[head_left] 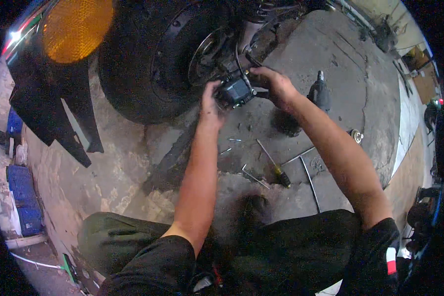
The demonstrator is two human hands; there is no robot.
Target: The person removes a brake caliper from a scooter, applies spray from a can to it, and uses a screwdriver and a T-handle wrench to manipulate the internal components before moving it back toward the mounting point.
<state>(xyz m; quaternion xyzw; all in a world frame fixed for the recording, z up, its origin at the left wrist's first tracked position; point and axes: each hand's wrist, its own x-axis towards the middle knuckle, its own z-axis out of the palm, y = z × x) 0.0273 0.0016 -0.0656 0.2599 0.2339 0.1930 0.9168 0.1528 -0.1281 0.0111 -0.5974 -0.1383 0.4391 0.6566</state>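
Beside the wheel, my left hand (pixel 212 109) is closed around the left side of a black, boxy part that looks like a brake caliper (pixel 236 91). My right hand (pixel 277 88) grips its right side, by the metal fitting, with the fingers partly hidden and blurred. A dark hose (pixel 240 63) runs upward from the part. Just beyond it are the large black tire (pixel 126 84) and a shiny brake disc (pixel 205 48) at the hub.
On the concrete lie a cordless power tool (pixel 320 92), a screwdriver (pixel 280 174), a T-handle wrench (pixel 309 181), a hex key (pixel 255 176), small bolts (pixel 235 139) and a round metal piece (pixel 356 136). Black bodywork with an orange lamp (pixel 78 28) overhangs the left.
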